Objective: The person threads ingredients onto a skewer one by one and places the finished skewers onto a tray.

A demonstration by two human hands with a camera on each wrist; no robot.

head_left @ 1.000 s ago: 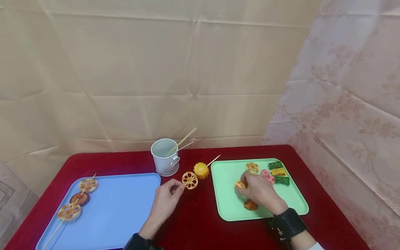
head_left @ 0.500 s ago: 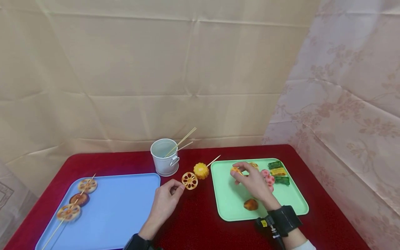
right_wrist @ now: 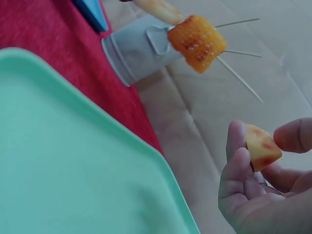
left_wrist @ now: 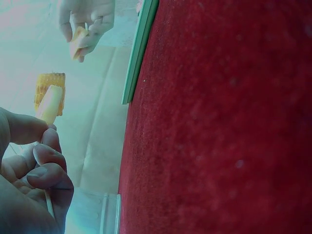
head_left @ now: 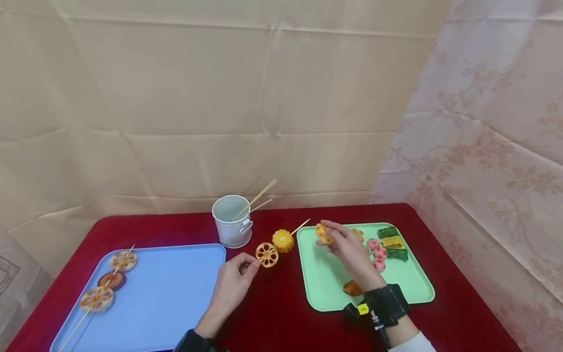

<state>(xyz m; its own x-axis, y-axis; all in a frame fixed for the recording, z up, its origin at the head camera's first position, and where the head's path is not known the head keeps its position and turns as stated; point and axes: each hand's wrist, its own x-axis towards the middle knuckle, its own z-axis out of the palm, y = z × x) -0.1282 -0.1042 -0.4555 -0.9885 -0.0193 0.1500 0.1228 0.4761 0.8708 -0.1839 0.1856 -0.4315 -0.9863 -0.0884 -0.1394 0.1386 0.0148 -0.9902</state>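
Note:
My left hand [head_left: 235, 278] pinches a bamboo skewer [head_left: 301, 226] between thumb and fingers, over the cloth between the two trays. A lotus root slice [head_left: 267, 254] sits on it just beyond the fingertips, then a corn piece [head_left: 283, 240]; the bare tip sticks out past the corn. In the right wrist view the corn [right_wrist: 197, 43] has browned patches. My right hand [head_left: 352, 252], raised over the green tray [head_left: 323, 293], grips a yellow food piece with browned patches [right_wrist: 263, 147] between thumb and fingers, to the right of the skewer tip.
On the green tray lie a brown chunk [head_left: 352, 288], several pink pieces [head_left: 379, 253], green pieces [head_left: 398, 254] and a yellow one [head_left: 391, 242]. A metal bucket [head_left: 232, 230] with skewers stands behind. The blue tray [head_left: 176, 293] bears a loaded skewer [head_left: 112, 280].
My right hand has picked the yellow food piece up off the green tray and brought it up and left, toward the skewer tip. The left hand has kept its place.

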